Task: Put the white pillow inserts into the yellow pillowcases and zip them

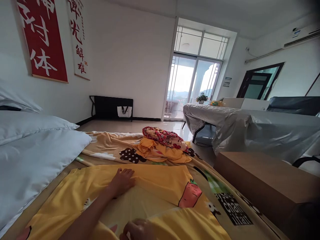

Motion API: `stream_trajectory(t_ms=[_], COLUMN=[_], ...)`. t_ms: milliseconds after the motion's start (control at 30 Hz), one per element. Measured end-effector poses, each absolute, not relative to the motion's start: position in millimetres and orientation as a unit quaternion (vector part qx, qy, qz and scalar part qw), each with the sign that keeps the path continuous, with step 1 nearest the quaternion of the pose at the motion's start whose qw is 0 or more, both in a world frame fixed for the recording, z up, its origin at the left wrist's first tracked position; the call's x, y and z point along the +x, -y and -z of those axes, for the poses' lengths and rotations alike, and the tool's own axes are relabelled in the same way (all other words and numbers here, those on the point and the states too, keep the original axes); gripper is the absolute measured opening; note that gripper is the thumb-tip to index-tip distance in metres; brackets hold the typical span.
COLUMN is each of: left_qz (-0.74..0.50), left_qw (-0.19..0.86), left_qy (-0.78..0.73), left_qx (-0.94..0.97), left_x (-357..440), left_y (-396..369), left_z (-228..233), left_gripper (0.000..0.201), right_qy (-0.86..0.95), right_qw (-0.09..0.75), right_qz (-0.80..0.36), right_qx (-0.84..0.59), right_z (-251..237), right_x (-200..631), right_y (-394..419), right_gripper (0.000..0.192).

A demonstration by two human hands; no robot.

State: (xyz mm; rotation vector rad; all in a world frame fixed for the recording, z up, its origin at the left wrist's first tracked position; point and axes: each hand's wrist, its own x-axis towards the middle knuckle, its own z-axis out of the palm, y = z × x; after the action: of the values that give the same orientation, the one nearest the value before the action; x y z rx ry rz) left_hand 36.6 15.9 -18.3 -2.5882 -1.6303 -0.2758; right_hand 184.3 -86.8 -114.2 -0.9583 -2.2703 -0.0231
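A yellow cloth [160,178] with a red carrot-like cartoon print lies spread over the patterned blanket [105,140] on the bed. Its far and near parts are bright yellow, with a paler area between them. My left hand [122,181] rests palm down on the far part, fingers laid out and holding nothing. Close to me, at the bottom of the view, my right hand [138,230] is curled at the near part of the cloth, somewhat blurred. Its fingertips are partly hidden, but it appears to grip the fabric.
Crumpled orange cloth [155,151] and a red plaid bundle [165,137] lie at the bed's far side. White pillows [45,153] are at left. A brown box [265,180] stands close on the right, before a plastic-covered table [232,116]. A low black stand [107,106] is by the wall.
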Motion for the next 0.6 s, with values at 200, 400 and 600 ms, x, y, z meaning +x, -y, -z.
stream_trajectory(t_ms=[200,400,600], left_qz=[0.108,0.113,0.109], left_qw=[0.051,0.058,0.057], left_qy=[0.539,0.55,0.555], left_qx=[-0.834,-0.826,-0.823], left_x=[47,46,42], left_y=[-22,-26,-27], left_z=[16,21,29], left_gripper=[0.038,0.033,0.035], right_qy=[0.868,0.926,0.937], right_qw=[0.421,0.274,0.244], right_qz=[0.148,0.15,0.129], right_qx=[-0.218,-0.21,-0.213], right_z=[134,158,146], right_x=[181,177,178], right_y=[65,61,63], right_gripper=[0.038,0.043,0.041])
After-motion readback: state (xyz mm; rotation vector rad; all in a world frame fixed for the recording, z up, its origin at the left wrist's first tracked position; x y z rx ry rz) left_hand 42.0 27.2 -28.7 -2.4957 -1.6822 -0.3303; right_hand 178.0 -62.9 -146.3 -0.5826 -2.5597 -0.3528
